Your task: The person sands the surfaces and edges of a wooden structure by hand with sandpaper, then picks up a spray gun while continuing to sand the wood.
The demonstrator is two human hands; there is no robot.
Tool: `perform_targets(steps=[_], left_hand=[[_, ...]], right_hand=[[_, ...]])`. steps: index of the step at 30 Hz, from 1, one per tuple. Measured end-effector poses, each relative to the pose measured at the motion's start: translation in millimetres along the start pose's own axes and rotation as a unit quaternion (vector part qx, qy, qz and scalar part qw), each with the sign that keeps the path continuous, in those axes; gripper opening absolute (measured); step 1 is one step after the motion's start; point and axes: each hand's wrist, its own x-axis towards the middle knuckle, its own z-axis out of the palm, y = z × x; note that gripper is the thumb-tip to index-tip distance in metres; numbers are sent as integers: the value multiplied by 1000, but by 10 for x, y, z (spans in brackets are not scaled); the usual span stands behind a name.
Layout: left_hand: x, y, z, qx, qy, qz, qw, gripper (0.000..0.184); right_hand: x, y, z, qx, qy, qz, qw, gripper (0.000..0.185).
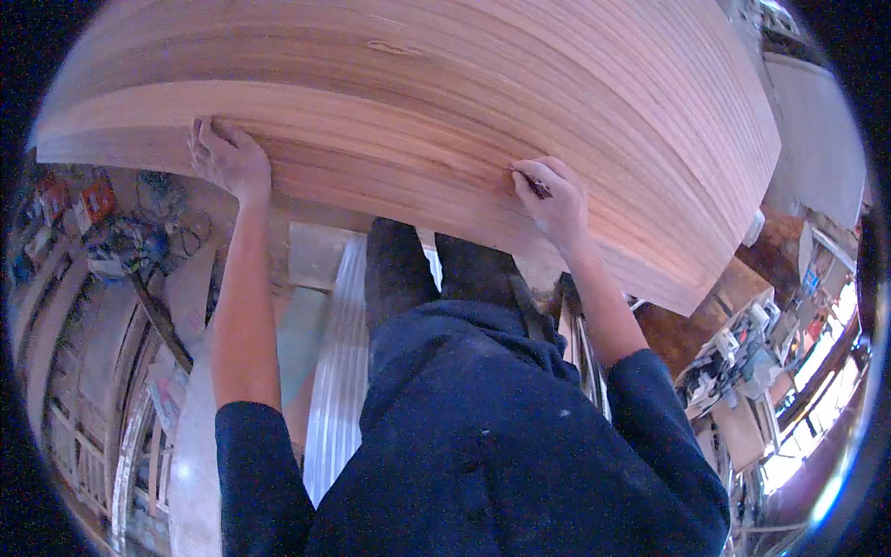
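Wooden panel fills the upper view, large, pale reddish with stripy grain, its near edge running across in front of the person's waist; can't see what carries it. Small mark in the grain further up, can't tell if it's a knot or a dent. Right hand is on the panel near that front edge, fingers curled in to a pinch around a small dark stick, maybe a pencil stub, too small to be sure. Left hand is well apart from it, at the near edge toward the panel's left end, fingers bent over onto the wood; whether the thumb hooks underneath is hidden, so can't tell if it grips or just rests. Risks, my judgement: the pinch looks short, so the stick could slip or skate along the grain and leave a stray line or scratch; if the panel sits loose, uneven push from the two hands could shift or tip it; left fingertips could pick up a splinter if the edge is rough. Legs are close under the edge, so a slide toward the body could hit them. Outward: ribbed sheet beside the legs, tangled cables lower left, which could snag a foot on a step that way, cluttered items lower right.
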Motion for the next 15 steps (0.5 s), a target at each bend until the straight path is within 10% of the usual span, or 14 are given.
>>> perform_targets(steps=[5,15], left_hand=[[-26,55,69,81,5,-1,997,42],[-28,164,15,92,-11,-41,995,47]], right_hand=[[107,195,204,-71,38,-186,979,15],[261,47,321,-36,4,-241,970,15]])
